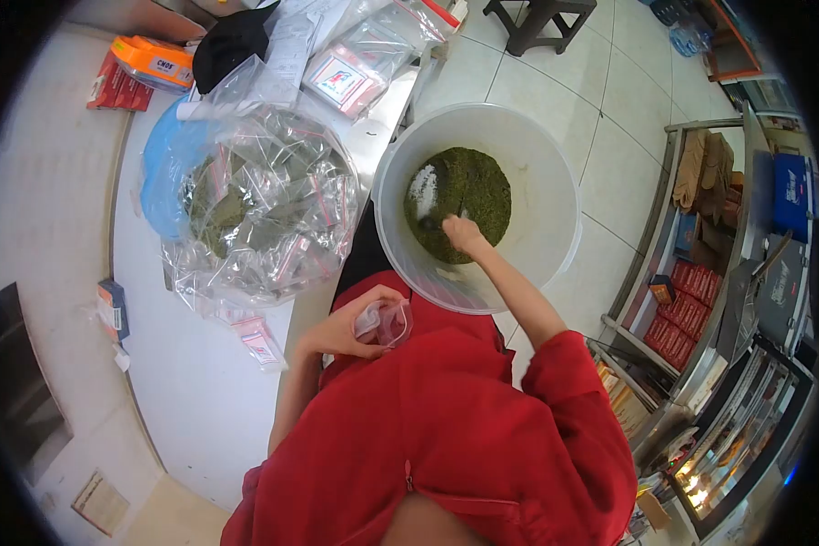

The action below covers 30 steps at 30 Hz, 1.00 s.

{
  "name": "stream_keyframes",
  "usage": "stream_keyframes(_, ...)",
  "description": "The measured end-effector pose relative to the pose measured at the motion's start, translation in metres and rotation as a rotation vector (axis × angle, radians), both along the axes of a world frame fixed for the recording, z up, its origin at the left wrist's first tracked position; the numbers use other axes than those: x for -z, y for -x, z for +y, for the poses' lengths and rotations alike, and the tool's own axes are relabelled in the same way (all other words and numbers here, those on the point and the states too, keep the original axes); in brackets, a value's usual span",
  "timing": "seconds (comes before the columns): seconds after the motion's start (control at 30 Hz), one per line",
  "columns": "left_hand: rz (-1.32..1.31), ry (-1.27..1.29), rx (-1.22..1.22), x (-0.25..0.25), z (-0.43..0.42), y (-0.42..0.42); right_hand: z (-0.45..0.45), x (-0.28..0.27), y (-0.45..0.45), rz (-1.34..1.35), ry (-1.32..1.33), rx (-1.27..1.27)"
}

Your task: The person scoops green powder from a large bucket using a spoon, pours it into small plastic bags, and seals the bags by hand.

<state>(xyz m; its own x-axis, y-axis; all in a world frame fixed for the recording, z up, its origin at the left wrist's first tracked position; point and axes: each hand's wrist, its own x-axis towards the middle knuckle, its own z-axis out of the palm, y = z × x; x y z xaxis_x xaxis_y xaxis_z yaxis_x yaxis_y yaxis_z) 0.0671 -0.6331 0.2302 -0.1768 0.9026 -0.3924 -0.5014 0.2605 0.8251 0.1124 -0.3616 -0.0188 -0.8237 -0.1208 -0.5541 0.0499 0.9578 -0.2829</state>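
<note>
A large translucent plastic bucket (541, 196) stands in front of me, with green dried herb powder (477, 182) at its bottom. A small heap of white powder (423, 189) lies on the green at the left. Down in the bucket, my right hand (464, 235) is closed on what looks like a spoon (428, 222); its end sits in the powder, and most of it is hidden. Near my lap, my left hand (359, 326) holds a small clear plastic bag (393, 323), its mouth facing up.
On the white table (191, 382) at left is a big clear bag (273, 209) full of small filled packets. One loose packet (259, 343) lies nearby. More bagged packets (346, 82), a black cap (232, 45) and an orange box (155, 62) are behind. Shelves (682, 300) stand right; a stool (541, 20) beyond.
</note>
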Motion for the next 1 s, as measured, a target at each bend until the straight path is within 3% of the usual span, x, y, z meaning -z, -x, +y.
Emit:
stream_keyframes(0.1,0.045,-0.018,-0.109,-0.001,0.004,-0.004,0.01,-0.046,-0.015,-0.132,-0.059,0.027)
stream_keyframes(0.17,0.094,-0.019,-0.129,-0.006,0.006,0.0,0.025,-0.047,-0.017,-0.152,-0.041,0.021)
stream_keyframes(0.23,0.148,-0.019,-0.146,-0.012,0.007,0.008,0.041,-0.042,-0.015,-0.392,0.146,-0.021)
stream_keyframes(0.27,0.262,-0.029,-0.175,-0.014,0.008,0.012,0.049,-0.039,-0.019,-0.321,0.374,0.093)
stream_keyframes(0.3,0.378,-0.04,-0.206,-0.015,0.008,0.016,0.051,-0.048,-0.016,-0.319,0.371,0.097)
stream_keyframes(0.37,0.446,-0.011,-0.233,-0.013,0.003,0.018,0.055,-0.075,-0.009,-0.201,0.58,0.359)
stream_keyframes(0.43,0.327,0.1,-0.345,-0.011,-0.001,0.018,0.053,-0.069,-0.01,-0.053,0.542,0.464)
stream_keyframes(0.5,0.305,0.18,-0.336,-0.017,-0.004,0.018,0.047,-0.064,-0.014,0.231,-0.052,0.449)
stream_keyframes(0.57,0.281,0.261,-0.326,-0.016,-0.004,0.016,0.05,-0.057,-0.015,0.08,-0.106,0.426)
stream_keyframes(0.63,0.429,0.093,-0.392,-0.005,-0.003,0.01,0.053,-0.036,-0.015,-0.07,-0.161,0.401)
stream_keyframes(0.7,0.338,0.131,-0.404,-0.008,0.0,0.005,0.05,-0.01,-0.011,-0.36,0.012,0.039)
stream_keyframes(0.73,0.248,0.171,-0.42,-0.01,0.002,0.004,0.045,-0.002,-0.007,-0.376,0.066,0.045)
stream_keyframes(0.8,0.295,0.156,-0.414,-0.011,0.005,0.003,0.071,0.115,-0.019,-0.695,0.68,0.604)
stream_keyframes(0.83,0.318,0.148,-0.41,-0.01,0.004,0.003,0.068,0.103,-0.011,-0.849,0.899,0.896)
stream_keyframes(0.87,0.341,0.14,-0.405,-0.008,0.004,0.002,0.071,0.088,-0.011,-0.832,0.923,0.922)
stream_keyframes(0.9,0.307,0.129,-0.409,-0.004,0.002,0.001,0.058,-0.006,0.006,-0.813,0.947,0.948)
stream_keyframes(0.97,0.267,0.118,-0.414,-0.003,0.0,0.001,0.052,-0.05,0.01,-0.218,0.5,0.951)
stream_keyframes(1.0,0.262,0.138,-0.407,-0.007,0.0,0.002,0.055,-0.046,0.013,0.031,0.156,0.58)
